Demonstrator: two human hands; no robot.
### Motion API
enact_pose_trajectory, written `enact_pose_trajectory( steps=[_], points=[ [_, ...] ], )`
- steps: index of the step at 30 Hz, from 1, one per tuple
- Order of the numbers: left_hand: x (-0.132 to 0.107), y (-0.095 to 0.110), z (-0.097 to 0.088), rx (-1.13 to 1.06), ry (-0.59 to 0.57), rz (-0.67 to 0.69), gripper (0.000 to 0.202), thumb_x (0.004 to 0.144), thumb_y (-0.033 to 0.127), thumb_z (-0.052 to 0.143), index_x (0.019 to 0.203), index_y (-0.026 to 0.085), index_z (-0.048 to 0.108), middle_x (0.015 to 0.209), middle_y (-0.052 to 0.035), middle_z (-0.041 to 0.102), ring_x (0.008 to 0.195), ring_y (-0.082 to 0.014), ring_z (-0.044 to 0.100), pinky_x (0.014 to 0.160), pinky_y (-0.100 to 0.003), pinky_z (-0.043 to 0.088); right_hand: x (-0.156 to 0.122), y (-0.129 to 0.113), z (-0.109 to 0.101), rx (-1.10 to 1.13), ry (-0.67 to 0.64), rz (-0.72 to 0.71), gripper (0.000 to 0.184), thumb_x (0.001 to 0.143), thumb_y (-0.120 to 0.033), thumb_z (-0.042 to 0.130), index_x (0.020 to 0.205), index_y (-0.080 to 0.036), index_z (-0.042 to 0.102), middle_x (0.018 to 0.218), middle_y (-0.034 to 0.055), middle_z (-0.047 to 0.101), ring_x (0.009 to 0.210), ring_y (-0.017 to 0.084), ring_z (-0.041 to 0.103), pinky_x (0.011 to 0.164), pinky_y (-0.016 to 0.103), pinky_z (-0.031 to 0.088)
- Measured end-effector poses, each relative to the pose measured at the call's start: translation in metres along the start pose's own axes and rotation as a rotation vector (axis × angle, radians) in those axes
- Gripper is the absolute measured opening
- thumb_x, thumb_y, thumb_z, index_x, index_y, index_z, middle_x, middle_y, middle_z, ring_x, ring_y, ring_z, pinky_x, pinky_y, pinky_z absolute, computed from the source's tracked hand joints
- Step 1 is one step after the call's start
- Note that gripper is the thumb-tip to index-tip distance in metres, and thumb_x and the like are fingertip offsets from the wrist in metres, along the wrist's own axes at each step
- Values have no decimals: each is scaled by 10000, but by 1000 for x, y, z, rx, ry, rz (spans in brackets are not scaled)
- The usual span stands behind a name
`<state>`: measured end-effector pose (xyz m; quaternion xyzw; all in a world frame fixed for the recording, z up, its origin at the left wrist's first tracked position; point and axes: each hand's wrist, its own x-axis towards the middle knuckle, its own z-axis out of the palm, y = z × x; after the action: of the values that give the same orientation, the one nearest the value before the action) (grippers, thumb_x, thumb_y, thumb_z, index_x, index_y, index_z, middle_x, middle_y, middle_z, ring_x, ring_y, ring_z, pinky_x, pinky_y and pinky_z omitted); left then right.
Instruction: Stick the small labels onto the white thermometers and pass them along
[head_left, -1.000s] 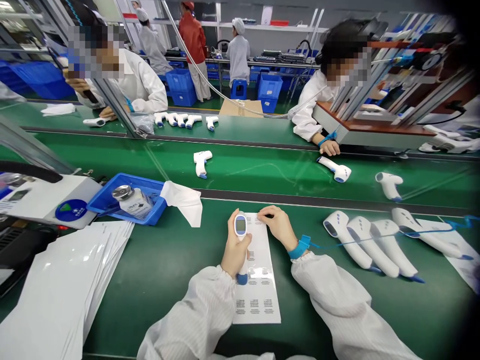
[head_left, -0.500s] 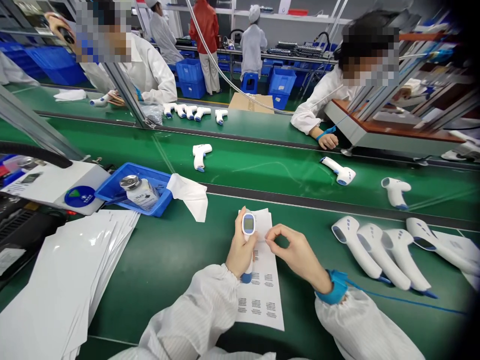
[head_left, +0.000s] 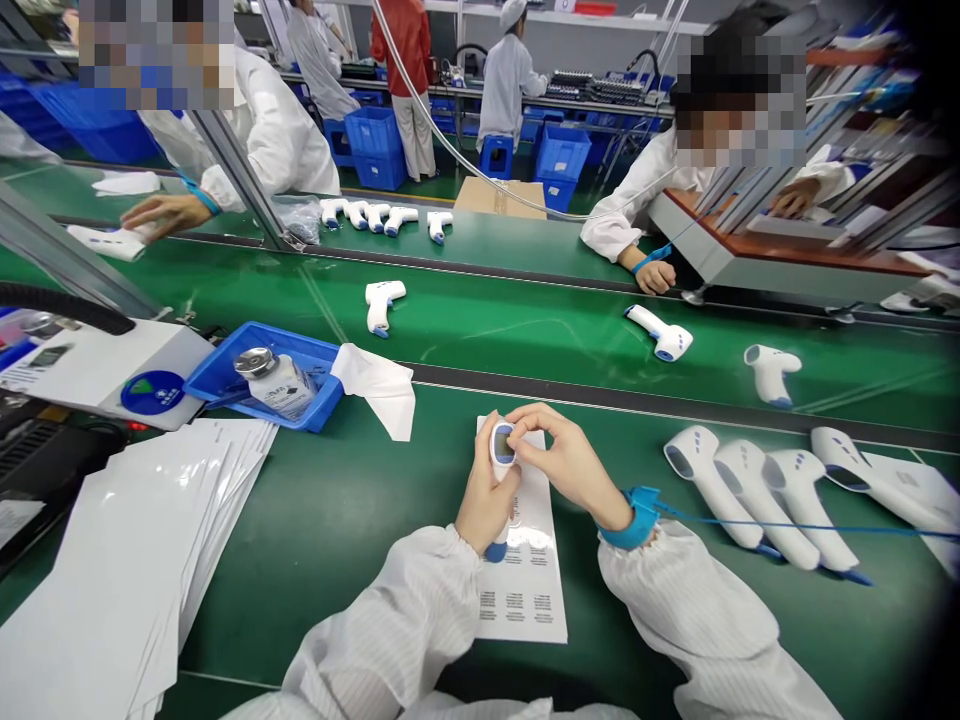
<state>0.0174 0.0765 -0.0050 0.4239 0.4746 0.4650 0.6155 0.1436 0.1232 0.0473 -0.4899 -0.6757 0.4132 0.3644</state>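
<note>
My left hand is wrapped round a white and blue infrared thermometer, its small screen turned up towards me and its blue base showing below the fingers. My right hand, with a blue wrist strap, has its thumb and index fingertips pressed together at the screen's right edge. Whatever lies between those fingertips is too small or hidden to make out. Beneath both hands a sheet of printed labels rests on the green bench.
Several thermometers lie at right on the bench; more ride the green belt. To the left are a blue tray with a metal-capped bottle, a white cloth and stacked sheets. Co-workers sit across the belt.
My right hand has moved left from above the label sheet to the thermometer's screen. The belt thermometers have shifted slightly left. At far left, a co-worker's hand has reached to the belt's edge with a thermometer.
</note>
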Motion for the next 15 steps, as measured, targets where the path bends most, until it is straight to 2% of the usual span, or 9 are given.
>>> enact_pose_trajectory(
  steps=[6, 15],
  points=[
    [1, 1, 0, -7, -2, -7, 720, 863, 204, 509, 1481, 386, 187, 1559, -114, 240, 454, -6, 485, 336, -195, 419, 4, 1, 3, 49, 41, 17, 60, 777, -190, 628, 723, -216, 625, 983, 39, 679, 981, 201, 632, 906, 360, 452],
    [-1, 4, 1, -11, -10, 3, 701, 857, 207, 499, 1461, 395, 196, 1569, -88, 218, 466, -5, 488, 349, -195, 420, 7, -1, 0, 39, 31, 32, 42, 763, -196, 607, 729, -213, 625, 958, 35, 700, 934, 195, 644, 887, 362, 468]
  ],
)
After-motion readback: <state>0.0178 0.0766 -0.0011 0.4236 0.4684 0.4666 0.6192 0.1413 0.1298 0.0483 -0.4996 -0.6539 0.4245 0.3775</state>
